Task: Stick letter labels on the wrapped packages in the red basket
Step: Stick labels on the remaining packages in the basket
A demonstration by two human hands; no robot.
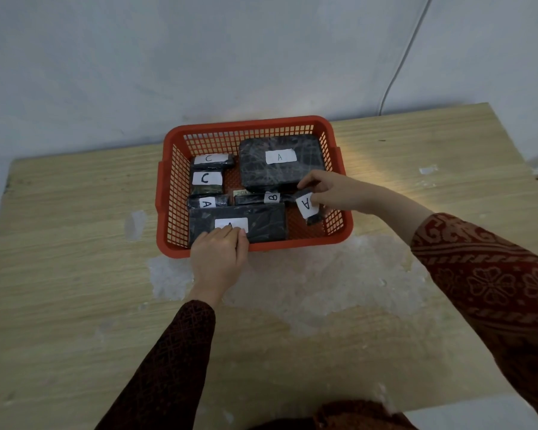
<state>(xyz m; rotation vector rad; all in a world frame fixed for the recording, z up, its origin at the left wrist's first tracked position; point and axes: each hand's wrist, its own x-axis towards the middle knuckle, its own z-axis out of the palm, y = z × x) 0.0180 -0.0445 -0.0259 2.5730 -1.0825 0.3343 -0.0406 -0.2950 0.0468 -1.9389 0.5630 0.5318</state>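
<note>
Two hands reach into a red basket point(336, 234) of black wrapped packages on a pale wood-grain surface point(75, 290).

The surface carries whitish scuffed patches, and its near edge is cut off by the frame. The basket sits toward the far edge by a grey wall. The largest package point(255, 169), at far right, bears a label reading A. The long front package point(264, 223) has a white label point(230, 224) whose letter is mostly hidden under the left hand point(219, 256), fingers pressed together on it. Smaller packages at left read C, C and A; a slim one in the middle reads B. The right hand point(333, 189) has its fingers pinching a small package point(308, 206) labelled A, lifted at the basket's right side; its lower end is hard to make out.
</note>
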